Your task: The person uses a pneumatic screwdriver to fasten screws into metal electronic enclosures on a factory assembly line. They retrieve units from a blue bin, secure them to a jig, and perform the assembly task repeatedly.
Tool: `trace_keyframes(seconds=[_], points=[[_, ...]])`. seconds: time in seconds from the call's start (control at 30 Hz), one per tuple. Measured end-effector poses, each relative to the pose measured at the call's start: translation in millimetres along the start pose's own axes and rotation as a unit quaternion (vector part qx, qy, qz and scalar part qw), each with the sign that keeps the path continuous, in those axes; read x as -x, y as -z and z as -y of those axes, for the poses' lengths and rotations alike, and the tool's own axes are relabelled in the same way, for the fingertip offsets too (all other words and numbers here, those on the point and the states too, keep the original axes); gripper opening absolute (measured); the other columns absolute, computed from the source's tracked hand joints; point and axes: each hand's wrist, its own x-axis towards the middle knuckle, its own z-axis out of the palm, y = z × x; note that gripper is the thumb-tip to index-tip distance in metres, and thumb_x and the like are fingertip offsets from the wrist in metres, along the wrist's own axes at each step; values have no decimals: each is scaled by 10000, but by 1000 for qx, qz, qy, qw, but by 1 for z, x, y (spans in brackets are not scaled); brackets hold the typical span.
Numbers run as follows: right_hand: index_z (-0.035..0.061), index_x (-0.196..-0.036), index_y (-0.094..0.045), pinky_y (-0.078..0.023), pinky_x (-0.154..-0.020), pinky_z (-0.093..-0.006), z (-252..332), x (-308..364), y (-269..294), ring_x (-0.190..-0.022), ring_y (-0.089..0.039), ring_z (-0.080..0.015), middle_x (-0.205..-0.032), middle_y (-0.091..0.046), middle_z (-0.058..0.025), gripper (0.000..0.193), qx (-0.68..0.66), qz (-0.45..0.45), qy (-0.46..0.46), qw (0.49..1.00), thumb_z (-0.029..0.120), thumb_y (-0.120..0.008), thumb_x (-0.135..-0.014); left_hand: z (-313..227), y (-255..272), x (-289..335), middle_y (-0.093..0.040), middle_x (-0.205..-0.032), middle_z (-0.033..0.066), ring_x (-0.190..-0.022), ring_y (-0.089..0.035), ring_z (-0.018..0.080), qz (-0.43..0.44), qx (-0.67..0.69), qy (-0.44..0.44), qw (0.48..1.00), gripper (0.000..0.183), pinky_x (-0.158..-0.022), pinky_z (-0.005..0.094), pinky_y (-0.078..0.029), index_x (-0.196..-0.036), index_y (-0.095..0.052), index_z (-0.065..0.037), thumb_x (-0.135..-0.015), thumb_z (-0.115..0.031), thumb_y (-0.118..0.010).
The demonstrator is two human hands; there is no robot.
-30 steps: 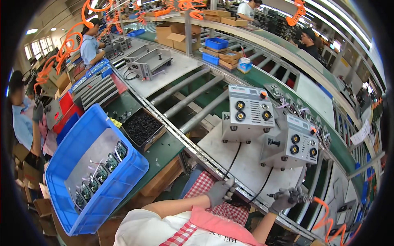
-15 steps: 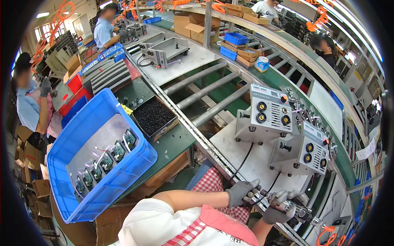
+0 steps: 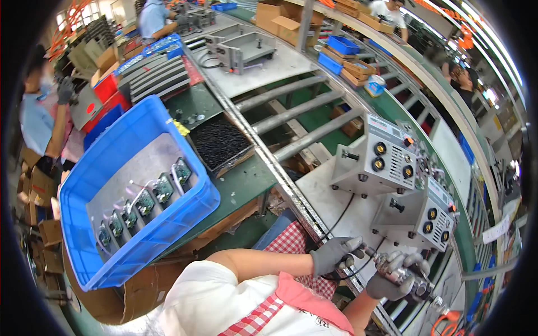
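Observation:
My right hand [image 3: 386,284], in a grey glove, is wrapped round a silver air screwdriver [image 3: 421,289] with an orange coiled hose at its rear end. My left hand [image 3: 332,257], also gloved, is by the driver's front end. Its fingers are curled, and what they pinch, if anything, is too small to make out. Just beyond the hands stand two grey metal machine housings, the nearer one [image 3: 412,215] and the farther one [image 3: 374,159], with black knobs, sockets and vents on their panels. A black cable [image 3: 342,218] runs down from the farther housing past my left hand.
At left, a blue tub [image 3: 210,196] holds several green circuit boards. Beside it, a tray of small black parts [image 3: 218,144] sits on a green bench. Steel rollers [image 3: 300,92] and a metal rail cross the middle. Co-workers stand at far left, at the back and at right.
The view has turned slightly, so the bench and housings sit farther right in it. My hands have drawn a little apart, with the driver still in the right one.

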Motion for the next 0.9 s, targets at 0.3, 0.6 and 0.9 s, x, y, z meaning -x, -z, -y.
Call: trace_keyframes(seconds=[0.3,0.6,0.9], points=[[93,-1144,-449,-417,-550,-355,1,-132,-45,-513,-447,-141,-879,-462,-88,459,21,59,-70,996,371,-581,-805,-124,7,12,-493,-795,-3,-717,-431,67,-261,-152,-285,910,238,-611,227,-360,-965,-574,-39,-932,-268,-517],[45,-1044,-490,-484,-517,-331,-72,-208,-99,-497,-512,-140,-836,-553,-97,194,28,72,-43,996,106,-470,-861,-188,-1,-86,-580,-951,46,-812,-536,102,-120,-193,-355,907,476,-731,254,-456,-1162,-539,39,-837,-285,-666],[8,-985,-496,-537,-516,-309,-109,-216,-102,-512,-577,-146,-774,-564,-107,173,99,72,-55,991,46,-538,-821,-187,1,-95,-637,-982,72,-863,-592,125,-80,-224,-338,911,339,-772,263,-478,-1093,-599,40,-847,-194,-598]])
